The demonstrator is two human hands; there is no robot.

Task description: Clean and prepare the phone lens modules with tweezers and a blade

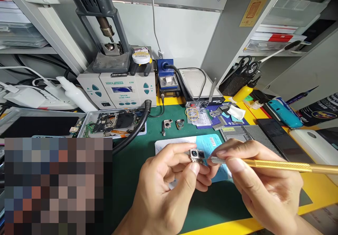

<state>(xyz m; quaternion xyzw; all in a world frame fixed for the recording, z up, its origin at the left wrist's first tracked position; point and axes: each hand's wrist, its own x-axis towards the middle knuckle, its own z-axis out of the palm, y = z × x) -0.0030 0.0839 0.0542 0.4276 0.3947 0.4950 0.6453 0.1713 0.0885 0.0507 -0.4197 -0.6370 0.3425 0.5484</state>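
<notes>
Between the thumb and fingers of my left hand [169, 189] is a small phone camera module [194, 153] with two lenses, its lens side facing me. My right hand [264, 189] grips a gold-handled hobby knife [277, 165] like a pen. The silver collar of the knife points left, and its fine tip is close to the module's right edge; whether it touches I cannot tell. Below both hands lies a white and blue card [211, 141], partly covered by them. Two more small camera parts, one [167, 123] beside the other [180, 123], rest on the green mat [126, 178].
Behind stand a hot-air station [121, 88], its black hose [134, 133] crossing the mat, and a blue soldering stand [166, 71]. A tray of circuit boards [116, 120] is at left. Dark phones [277, 140] and a teal bottle [283, 111] lie right. A blurred patch covers the lower left.
</notes>
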